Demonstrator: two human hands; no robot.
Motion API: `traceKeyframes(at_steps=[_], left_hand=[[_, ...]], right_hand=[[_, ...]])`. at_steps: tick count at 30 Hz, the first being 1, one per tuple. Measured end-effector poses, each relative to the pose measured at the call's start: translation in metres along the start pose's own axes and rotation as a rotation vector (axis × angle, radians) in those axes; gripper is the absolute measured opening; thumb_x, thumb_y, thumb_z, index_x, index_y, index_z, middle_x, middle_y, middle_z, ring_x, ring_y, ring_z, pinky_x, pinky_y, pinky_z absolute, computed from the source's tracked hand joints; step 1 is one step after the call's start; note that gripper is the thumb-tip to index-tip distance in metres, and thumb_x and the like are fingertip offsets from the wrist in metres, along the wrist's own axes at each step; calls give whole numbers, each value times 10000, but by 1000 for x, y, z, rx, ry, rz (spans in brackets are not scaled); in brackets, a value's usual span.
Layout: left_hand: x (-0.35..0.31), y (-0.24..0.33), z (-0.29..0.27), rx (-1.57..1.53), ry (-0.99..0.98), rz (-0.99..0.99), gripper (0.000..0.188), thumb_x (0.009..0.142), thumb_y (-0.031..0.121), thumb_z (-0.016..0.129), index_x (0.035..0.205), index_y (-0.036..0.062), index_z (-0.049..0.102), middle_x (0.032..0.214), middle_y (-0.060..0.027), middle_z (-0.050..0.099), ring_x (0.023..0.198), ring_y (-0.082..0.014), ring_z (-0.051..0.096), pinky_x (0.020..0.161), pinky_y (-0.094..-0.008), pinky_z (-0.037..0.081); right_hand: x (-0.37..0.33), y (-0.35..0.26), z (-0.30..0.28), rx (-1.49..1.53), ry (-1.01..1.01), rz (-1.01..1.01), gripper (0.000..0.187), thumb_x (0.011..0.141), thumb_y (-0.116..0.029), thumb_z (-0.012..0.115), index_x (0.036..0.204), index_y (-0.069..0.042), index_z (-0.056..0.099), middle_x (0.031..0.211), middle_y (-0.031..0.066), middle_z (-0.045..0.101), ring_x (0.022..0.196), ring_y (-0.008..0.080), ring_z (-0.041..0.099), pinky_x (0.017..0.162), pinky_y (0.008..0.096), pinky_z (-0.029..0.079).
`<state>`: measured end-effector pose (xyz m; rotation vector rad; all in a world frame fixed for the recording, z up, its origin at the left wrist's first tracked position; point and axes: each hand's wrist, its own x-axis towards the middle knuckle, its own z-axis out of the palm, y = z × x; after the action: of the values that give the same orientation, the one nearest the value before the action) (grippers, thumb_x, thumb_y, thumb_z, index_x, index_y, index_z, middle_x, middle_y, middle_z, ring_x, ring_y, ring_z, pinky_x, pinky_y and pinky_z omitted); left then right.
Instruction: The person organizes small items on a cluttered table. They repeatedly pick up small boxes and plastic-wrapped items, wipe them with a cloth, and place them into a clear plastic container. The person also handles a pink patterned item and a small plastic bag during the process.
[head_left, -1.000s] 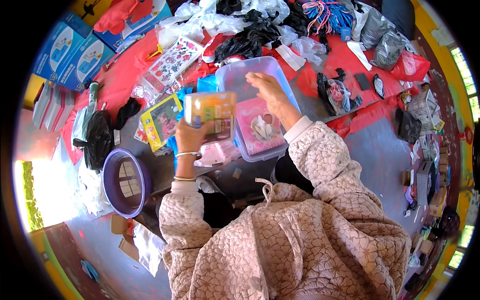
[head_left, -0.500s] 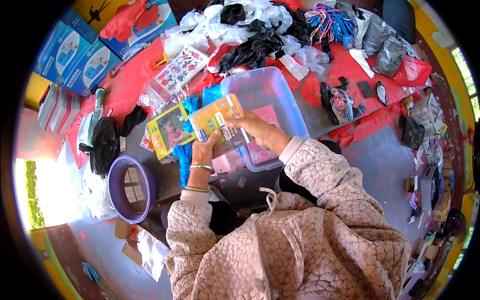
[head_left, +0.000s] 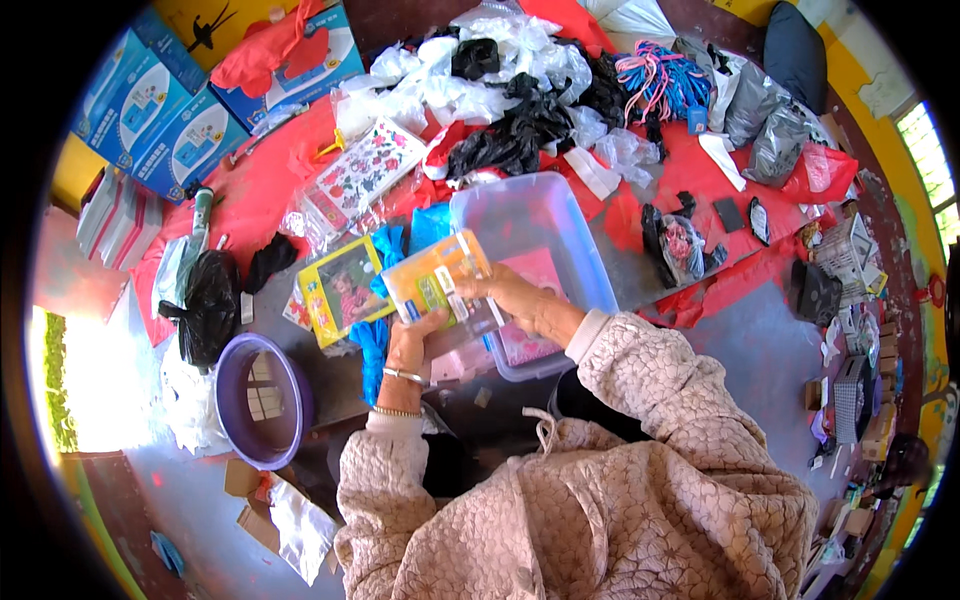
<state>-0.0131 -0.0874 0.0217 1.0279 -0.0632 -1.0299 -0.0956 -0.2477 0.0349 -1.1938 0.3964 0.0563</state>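
My left hand (head_left: 413, 342), with bangles at the wrist, is closed on the near edge of a yellow-orange packet in clear plastic (head_left: 420, 282). On the packet's right side, my right hand (head_left: 522, 303) grips it too, fingers over its face. The packet is held tilted above the table, beside a clear plastic tub (head_left: 592, 245). Flat pink packages (head_left: 540, 268) lie in the tub, partly hidden by my right hand. Left of the packet lies a yellow-bordered picture (head_left: 340, 290), with crumpled blue plastic (head_left: 370, 352) next to it.
A purple basin (head_left: 306, 395) stands at the left. Sticker sheets (head_left: 375, 165) and a heap of white and black plastic bags (head_left: 510, 130) cover the back of the red-covered table. Blue boxes (head_left: 180, 120) are stacked at the far left. Small goods (head_left: 855, 385) line the right wall.
The whole view has shifted, so the table sits slightly lower in the picture. Both hands keep their hold on the packet, with little change in its tilt.
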Motion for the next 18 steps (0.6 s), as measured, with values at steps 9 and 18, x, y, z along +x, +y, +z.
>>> traceKeyframes(at_steps=[9, 18], left_hand=[[6, 40, -11, -86, 223, 235, 422, 719, 35, 571, 1124, -27, 468, 997, -124, 578, 868, -232, 589, 756, -335, 496], [16, 42, -38, -202, 311, 269, 425, 792, 141, 527, 1167, -36, 429, 1066, -137, 552, 983, -260, 540, 879, -372, 423]], right_hand=[[111, -55, -104, -567, 332, -230, 430, 817, -448, 513, 909, -41, 620, 853, 93, 632, 808, 183, 590, 683, 355, 440], [262, -73, -238, -1389, 766, -557, 264, 795, -266, 465, 812, -91, 662, 1046, 178, 559, 1026, 316, 503, 890, 404, 384]])
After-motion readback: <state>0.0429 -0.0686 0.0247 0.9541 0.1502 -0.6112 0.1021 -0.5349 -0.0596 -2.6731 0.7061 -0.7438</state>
